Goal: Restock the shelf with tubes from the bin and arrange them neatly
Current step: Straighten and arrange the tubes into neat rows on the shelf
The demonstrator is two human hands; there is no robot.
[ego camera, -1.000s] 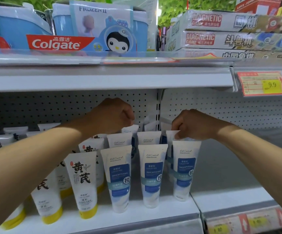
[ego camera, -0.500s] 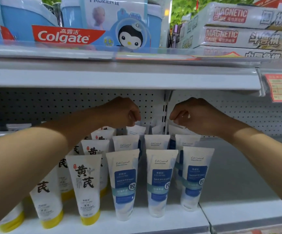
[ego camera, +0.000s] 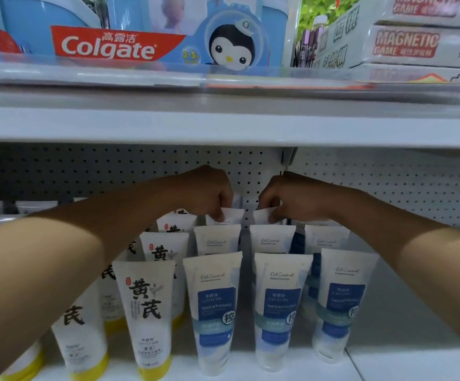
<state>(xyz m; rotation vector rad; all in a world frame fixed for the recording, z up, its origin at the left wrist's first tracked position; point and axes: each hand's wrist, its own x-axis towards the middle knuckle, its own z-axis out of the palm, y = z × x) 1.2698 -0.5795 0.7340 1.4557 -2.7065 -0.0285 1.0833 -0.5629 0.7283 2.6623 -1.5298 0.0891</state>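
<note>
Both hands reach to the far end of the shelf (ego camera: 251, 367), under the board above. The left hand (ego camera: 209, 193) pinches the top edge of the rearmost tube (ego camera: 230, 215) in the left blue-label row; the right hand (ego camera: 286, 199) pinches its neighbour (ego camera: 262, 214) in the middle row. Both tubes stand cap down, long axis upright, directly below the fingers and just before the pegboard (ego camera: 141, 171). Each hand is nearest its own tube, so straightening looks like a small pull or nudge into line with the rows in front.

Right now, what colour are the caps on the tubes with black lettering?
Yellow caps, clearest in the head view.
</note>
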